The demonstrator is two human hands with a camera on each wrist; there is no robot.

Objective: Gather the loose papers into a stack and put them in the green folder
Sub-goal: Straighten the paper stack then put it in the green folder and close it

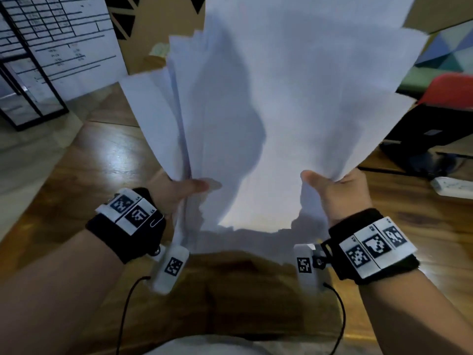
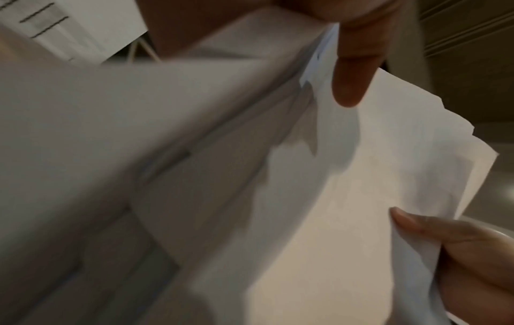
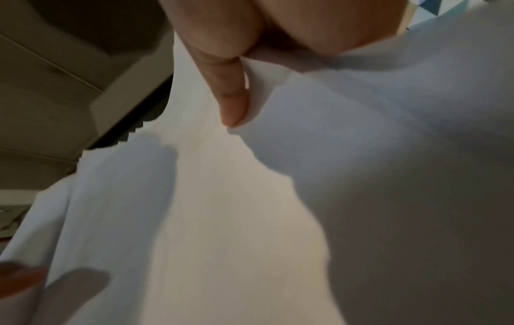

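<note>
Both hands hold papers (image 1: 268, 111) upright above bench (image 1: 102, 155): left hand (image 1: 179, 193) and right hand (image 1: 340, 196) fingers pinching lower corners, sheets fanned, uneven.

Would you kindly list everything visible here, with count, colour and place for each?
papers: several, white, held up unevenly in both hands, centre
printed sheet: one, white with black table lines, far left
black frame: one, far left
cardboard box: one, brown, behind the papers
red object: one, blurred, far right
wooden table: one, brown, below
wristbands: two, black with white markers
left hand: grips papers' lower left
right hand: grips papers' lower right
</note>
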